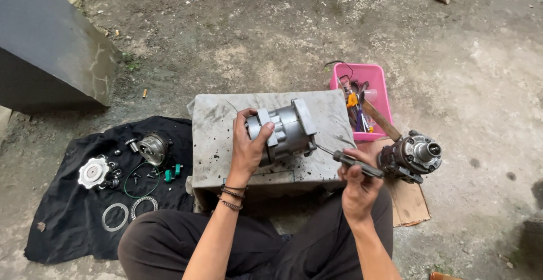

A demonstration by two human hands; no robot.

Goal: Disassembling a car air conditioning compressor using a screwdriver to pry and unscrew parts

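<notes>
Left hand [247, 150] is clamped around the silver cylindrical metal compressor body [285, 132], which sits on its side on the grey scuffed block worktop [218, 127]. Right hand [355, 184] is closed on a dark-handled screwdriver [346, 160], tip right at the housing's lower edge. I'd say keep that left grip firm so the body can't roll, and hold the blade square so it doesn't slip. Removed rings and discs sit on the black cloth [62, 218]; a second rusty compressor [410, 155] lies on cardboard by the pink plastic tool tub [378, 79].
</notes>
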